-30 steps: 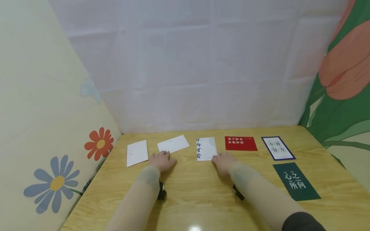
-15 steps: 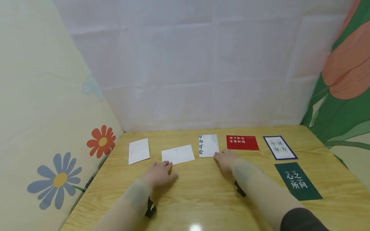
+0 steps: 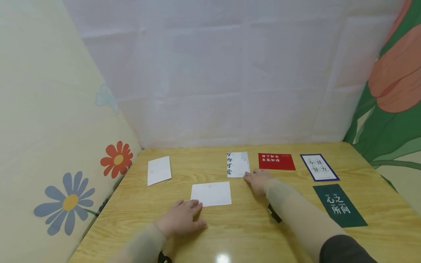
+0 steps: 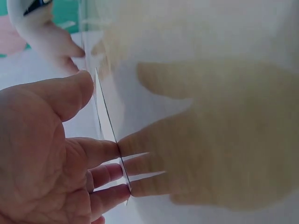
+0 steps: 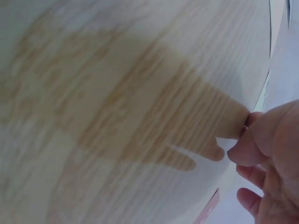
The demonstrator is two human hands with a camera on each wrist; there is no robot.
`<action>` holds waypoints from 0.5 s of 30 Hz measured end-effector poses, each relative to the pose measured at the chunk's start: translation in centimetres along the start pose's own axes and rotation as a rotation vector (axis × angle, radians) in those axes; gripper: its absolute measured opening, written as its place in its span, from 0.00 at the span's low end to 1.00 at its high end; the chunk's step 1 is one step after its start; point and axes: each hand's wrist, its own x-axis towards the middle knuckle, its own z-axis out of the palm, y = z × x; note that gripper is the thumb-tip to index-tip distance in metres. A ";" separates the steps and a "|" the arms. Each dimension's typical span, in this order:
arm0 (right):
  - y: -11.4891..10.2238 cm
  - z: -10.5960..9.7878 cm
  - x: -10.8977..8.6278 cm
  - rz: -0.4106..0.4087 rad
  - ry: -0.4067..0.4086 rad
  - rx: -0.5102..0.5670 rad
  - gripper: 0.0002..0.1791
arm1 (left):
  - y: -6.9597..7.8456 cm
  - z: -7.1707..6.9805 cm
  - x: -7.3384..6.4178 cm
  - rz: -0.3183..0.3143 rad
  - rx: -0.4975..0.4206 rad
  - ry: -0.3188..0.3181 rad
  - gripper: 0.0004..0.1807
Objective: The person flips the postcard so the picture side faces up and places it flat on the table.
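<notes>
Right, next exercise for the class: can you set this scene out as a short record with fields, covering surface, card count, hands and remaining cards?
Surface: wood-grain table
Card count: six
Left hand: touching near left corner of plain white card
Right hand: at near right corner of black-lettered card
Far left: another white card
Right side: red card, blue-bordered card, green card

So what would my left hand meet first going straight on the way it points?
The nearest white card: fingers of the left hand appear to touch its near left corner.
</notes>
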 end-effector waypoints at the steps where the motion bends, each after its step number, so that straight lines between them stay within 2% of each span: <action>1: 0.1 0.1 0.1 0.006 -0.005 0.005 0.26 | 0.3 0.1 -0.2 0.009 0.002 0.000 0.41; 9: 0.3 0.7 -0.2 0.048 -0.038 0.057 0.27 | 2.6 0.9 -0.9 0.077 0.073 -0.031 0.41; 15: 0.5 1.2 -0.9 0.014 -0.012 -0.016 0.29 | 3.9 1.3 -0.8 0.101 0.111 -0.033 0.42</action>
